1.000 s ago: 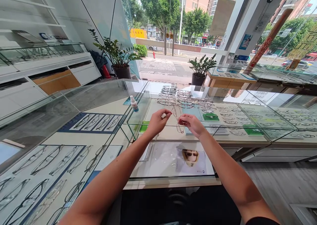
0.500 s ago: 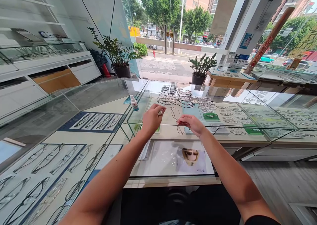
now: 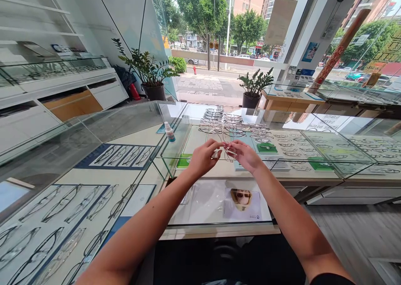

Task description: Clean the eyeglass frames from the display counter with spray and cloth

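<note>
One long glass bench [image 3: 219, 230] carries rows of spectacles [image 3: 234, 120] and a white bottle [image 3: 169, 132]; above it, the right hand [image 3: 247, 156] pinches a thin-rimmed pair [image 3: 230, 150]. The left hand [image 3: 203, 157] meets it there, fingers closed on a small white thing [image 3: 216, 154]. I'd judge it close fingertip work, the next move calling for a light, steady hold on rims that look easily bent.
</note>
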The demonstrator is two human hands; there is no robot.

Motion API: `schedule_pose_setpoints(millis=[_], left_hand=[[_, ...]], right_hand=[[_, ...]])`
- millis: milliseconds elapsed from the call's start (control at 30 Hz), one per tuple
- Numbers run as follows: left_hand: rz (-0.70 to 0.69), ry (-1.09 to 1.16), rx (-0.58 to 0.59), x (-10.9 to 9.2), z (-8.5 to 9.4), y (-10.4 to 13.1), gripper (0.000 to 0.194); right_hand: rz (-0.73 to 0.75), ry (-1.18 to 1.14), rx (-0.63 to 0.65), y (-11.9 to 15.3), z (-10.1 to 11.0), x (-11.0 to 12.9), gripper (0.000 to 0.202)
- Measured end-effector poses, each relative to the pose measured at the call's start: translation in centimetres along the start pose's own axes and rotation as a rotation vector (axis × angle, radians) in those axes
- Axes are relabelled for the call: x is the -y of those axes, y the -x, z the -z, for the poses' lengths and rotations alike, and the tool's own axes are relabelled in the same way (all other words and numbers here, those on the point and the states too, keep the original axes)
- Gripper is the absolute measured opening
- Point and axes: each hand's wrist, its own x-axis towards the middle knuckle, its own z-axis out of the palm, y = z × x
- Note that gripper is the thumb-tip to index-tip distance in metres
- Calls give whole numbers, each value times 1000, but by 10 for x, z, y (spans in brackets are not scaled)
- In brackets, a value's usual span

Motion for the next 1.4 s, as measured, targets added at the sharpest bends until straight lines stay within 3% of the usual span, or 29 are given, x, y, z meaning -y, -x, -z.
schedule_pose_setpoints(millis=[300, 633, 867, 967, 1067, 1167, 1233, 1300, 1400], left_hand=[[-19, -1, 75, 7, -6, 1, 33], [108, 81, 29, 5, -8, -1, 21], [161, 279, 49, -3, -1, -3, 27], [252, 404, -6, -1, 1, -7, 30], [453, 651, -114, 11, 2, -13, 45], [704, 977, -218, 32, 4, -20, 67], [794, 1126, -315, 49, 4, -24, 78], [844, 1147, -408, 65, 5, -26, 82], [847, 978, -422, 80, 3, -26, 77]], right_hand=[[14, -9, 81, 3, -3, 3, 37], [155, -67, 36, 4, -4, 5, 34], [214, -87, -12, 7, -3, 12, 34], [232, -86, -16, 7, -2, 15, 35], [243, -78, -22, 7, -1, 17, 36], [262, -79, -19, 7, 0, 18, 35], [267, -81, -9, 7, 0, 18, 35], [265, -74, -2, 7, -1, 17, 34], [262, -49, -3, 6, -1, 16, 33]])
